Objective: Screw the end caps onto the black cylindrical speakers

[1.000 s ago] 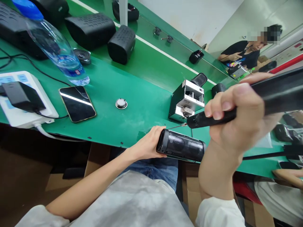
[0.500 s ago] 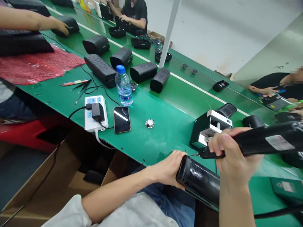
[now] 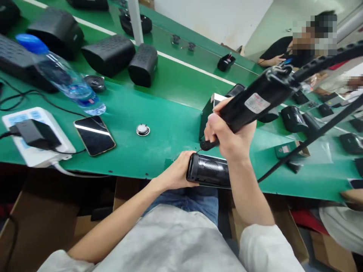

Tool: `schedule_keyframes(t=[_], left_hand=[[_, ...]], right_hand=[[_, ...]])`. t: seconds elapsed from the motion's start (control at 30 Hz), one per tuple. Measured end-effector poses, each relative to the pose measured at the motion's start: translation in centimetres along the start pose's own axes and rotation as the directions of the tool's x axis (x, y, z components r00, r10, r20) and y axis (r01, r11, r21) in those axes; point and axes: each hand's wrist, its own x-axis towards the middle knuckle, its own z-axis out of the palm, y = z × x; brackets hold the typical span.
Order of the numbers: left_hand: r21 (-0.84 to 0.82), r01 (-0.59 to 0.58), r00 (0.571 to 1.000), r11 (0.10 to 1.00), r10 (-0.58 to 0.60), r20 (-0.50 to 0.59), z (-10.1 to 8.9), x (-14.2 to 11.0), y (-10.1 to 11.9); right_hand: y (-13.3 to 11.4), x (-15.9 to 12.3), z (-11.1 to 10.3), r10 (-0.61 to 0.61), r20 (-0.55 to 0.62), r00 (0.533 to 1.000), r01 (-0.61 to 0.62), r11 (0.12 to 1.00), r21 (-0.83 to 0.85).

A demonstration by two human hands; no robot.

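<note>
The left hand (image 3: 181,172) clasps its fingers round the left end of an oblong, shiny black, mesh-panelled speaker (image 3: 211,169) at the flat green table's (image 3: 127,158) near edge; the right hand (image 3: 236,143) wraps its fingers round a black cylindrical corded screwdriver (image 3: 249,104).

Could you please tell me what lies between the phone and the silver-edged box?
Between the phone and box, a small round silver part shows in the head view.

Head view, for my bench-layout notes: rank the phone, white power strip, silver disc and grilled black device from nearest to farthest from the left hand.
1. Grilled black device: held at one end by the left hand.
2. Silver disc: ahead of the hand, to its left.
3. Phone: farther left, past the disc.
4. White power strip: leftmost, beside the phone.
</note>
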Motion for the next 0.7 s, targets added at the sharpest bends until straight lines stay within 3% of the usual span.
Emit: schedule_keyframes(t=[0.1, 0.2, 0.23, 0.3, 0.5, 0.6, 0.7], left_hand=[[0.043, -0.028, 1.0, 0.999, 0.027, 0.016, 0.0, -0.3, 0.0], [0.081, -0.036, 0.999, 0.996, 0.033, 0.03, 0.1, -0.6, -0.3], [0.086, -0.038, 0.999, 0.996, 0.036, 0.029, 0.1, -0.7, -0.3], [0.084, -0.038, 0.999, 0.996, 0.036, 0.025, 0.1, -0.7, -0.4], [0.101, -0.016, 0.999, 0.995, 0.012, 0.039, -0.1, -0.7, -0.3], [0.106, -0.011, 0.999, 0.994, 0.007, 0.041, -0.1, -0.8, -0.2], [0.108, 0.001, 0.999, 0.994, -0.006, 0.045, 0.0, -0.8, -0.2]], right_hand=[[-2.8, 1.7, -1.8, -0.149, -0.113, 0.982, 0.152, 0.988, 0.014], [-4.3, 4.1, -4.4, -0.368, -0.329, 0.87, 0.349, 0.93, -0.118], [-4.2, 4.8, -5.2, -0.418, -0.368, 0.83, 0.381, 0.908, -0.173], [-3.2, 5.9, -6.7, -0.468, -0.384, 0.796, 0.397, 0.882, -0.253], [1.0, 6.8, -8.8, -0.445, -0.296, 0.845, 0.342, 0.876, -0.34], [1.8, 6.7, -8.9, -0.409, -0.322, 0.854, 0.299, 0.892, -0.341], [1.8, 6.7, -8.8, -0.401, -0.385, 0.831, 0.28, 0.9, -0.333]])
